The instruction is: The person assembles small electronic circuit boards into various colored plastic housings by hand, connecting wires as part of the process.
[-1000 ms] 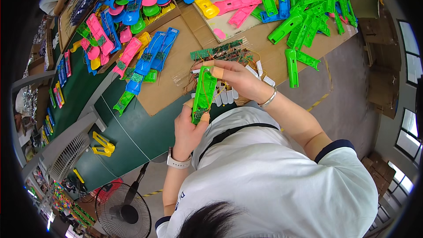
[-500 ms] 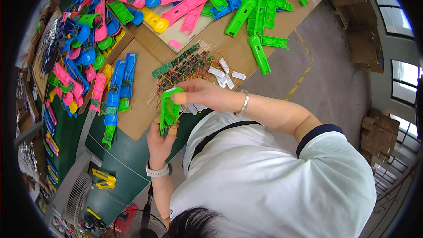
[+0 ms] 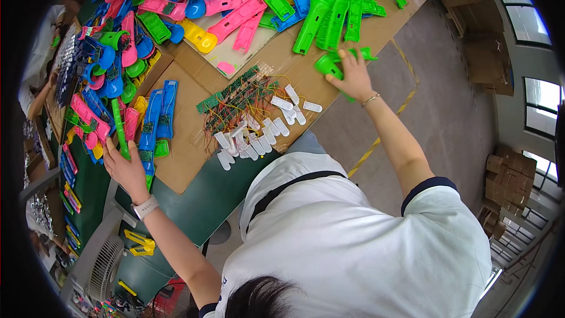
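My left hand (image 3: 126, 171) is at the left of the table, its thumb and fingers around the lower end of a long green plastic casing (image 3: 118, 122). That casing stands edge-on next to pink and blue casings fitted with small circuit boards. Out at the right edge of the cardboard, my right hand (image 3: 354, 78) lies spread over two loose green casings, touching one green casing (image 3: 327, 66) with thumb and fingers apart. Between the hands lies a bunch of green circuit boards (image 3: 226, 95) with red and yellow wires and several white plastic tabs (image 3: 259, 141).
A big heap of green, pink, blue and yellow casings (image 3: 235, 20) covers the far side. Two blue casings (image 3: 151, 115) lie beside my left hand. A yellow part (image 3: 139, 242) and a grey fan (image 3: 106, 262) are at the near left. The cardboard sheet (image 3: 182, 168) overlies a green tabletop.
My hands have parted from the middle. The left carried the green casing leftward to the filled casings; the right let go and reached right to the loose green casings.
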A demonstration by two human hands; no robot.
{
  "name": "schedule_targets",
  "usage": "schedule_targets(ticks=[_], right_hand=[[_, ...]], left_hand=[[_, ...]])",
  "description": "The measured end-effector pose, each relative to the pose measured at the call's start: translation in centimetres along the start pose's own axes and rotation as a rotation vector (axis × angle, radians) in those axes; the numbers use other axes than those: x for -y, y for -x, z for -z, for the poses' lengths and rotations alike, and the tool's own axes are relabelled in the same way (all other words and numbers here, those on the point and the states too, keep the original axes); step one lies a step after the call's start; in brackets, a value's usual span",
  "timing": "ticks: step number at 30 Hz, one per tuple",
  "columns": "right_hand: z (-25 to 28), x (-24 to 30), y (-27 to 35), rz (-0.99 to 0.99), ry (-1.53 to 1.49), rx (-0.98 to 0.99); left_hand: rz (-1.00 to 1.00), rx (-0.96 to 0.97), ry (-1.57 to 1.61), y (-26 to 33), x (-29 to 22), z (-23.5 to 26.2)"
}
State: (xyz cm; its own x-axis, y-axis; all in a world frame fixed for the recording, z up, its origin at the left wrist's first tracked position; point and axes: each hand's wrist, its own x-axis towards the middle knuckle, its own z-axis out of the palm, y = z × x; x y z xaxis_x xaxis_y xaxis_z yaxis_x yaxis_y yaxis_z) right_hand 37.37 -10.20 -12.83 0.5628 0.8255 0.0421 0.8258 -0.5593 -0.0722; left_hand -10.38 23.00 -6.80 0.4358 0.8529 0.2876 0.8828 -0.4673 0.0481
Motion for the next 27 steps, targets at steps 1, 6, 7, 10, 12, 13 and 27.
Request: schedule_targets(ticks=[1, 6, 7, 10, 12, 13, 27], right_hand=[[-0.4, 1.3, -0.3, 0.126, -0.045, 0.012], [-1.2, 7.5, -4.0, 0.424, -0.218, -0.104], [-1.2, 8.1, -5.1, 0.452, -0.199, -0.13], [-0.7, 9.5, -7.7, 0.568, -0.24, -0.068], [0.2, 9.9, -8.3, 0.619, -0.243, -0.027], [1.1, 10.1, -8.3, 0.619, -0.258, 0.042], [3.7, 22.2, -9.0, 0.393, -1.078, -0.113]], left_hand=[[-0.022, -0.064, 0.032, 0.3, -1.5, 0.7], [-0.108, -0.199, 0.219, 1.8, -8.3, 3.5], [-0.092, -0.181, 0.225, 2.4, -9.5, 3.7], [-0.128, -0.102, 0.326, 3.6, -12.6, 5.0], [-0.101, -0.054, 0.37, 4.7, -13.7, 5.2], [-0.096, -0.006, 0.436, 5.3, -14.1, 4.8], [0.89, 1.028, 2.285, 5.6, -20.6, 1.3]])
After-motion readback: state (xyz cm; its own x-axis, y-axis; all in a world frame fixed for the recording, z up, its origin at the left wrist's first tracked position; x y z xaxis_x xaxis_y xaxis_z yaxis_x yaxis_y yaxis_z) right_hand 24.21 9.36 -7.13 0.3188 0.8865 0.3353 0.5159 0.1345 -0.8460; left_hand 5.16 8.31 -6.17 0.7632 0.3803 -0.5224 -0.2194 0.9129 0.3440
